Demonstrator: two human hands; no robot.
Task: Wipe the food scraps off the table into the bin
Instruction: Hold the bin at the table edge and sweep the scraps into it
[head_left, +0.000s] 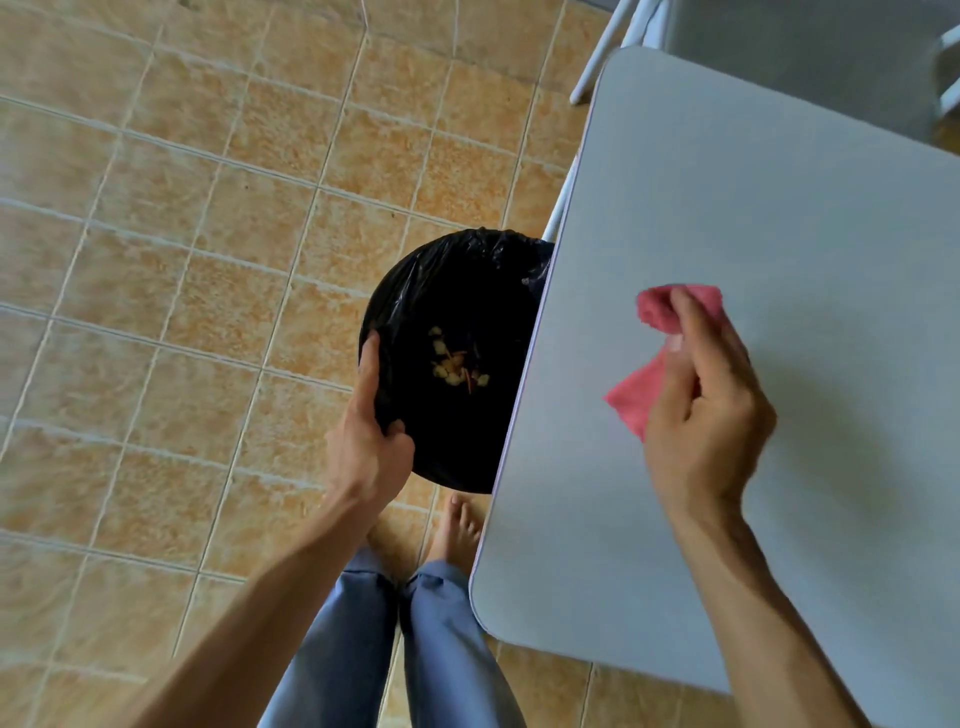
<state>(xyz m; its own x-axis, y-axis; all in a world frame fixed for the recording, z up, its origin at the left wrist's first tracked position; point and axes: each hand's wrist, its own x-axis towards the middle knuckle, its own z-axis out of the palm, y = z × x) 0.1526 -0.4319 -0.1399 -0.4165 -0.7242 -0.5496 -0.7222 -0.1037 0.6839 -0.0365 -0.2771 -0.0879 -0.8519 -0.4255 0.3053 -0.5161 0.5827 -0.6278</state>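
Note:
A round bin (467, 280) lined with a black bag stands on the floor, tucked partly under the left edge of the grey table (727, 208). Pale and orange food scraps (454, 364) lie at the bottom of the bin. My left hand (371, 441) grips the bin's near rim. My right hand (706, 410) is above the table, holding a crumpled pink cloth (660, 312) between fingers and thumb. No scraps show on the visible tabletop.
Orange floor tiles (182, 260) fill the left side. My bare feet (457, 525) and blue trouser legs stand by the table's near corner. A white chair frame (613, 47) and a second grey surface sit at the top right.

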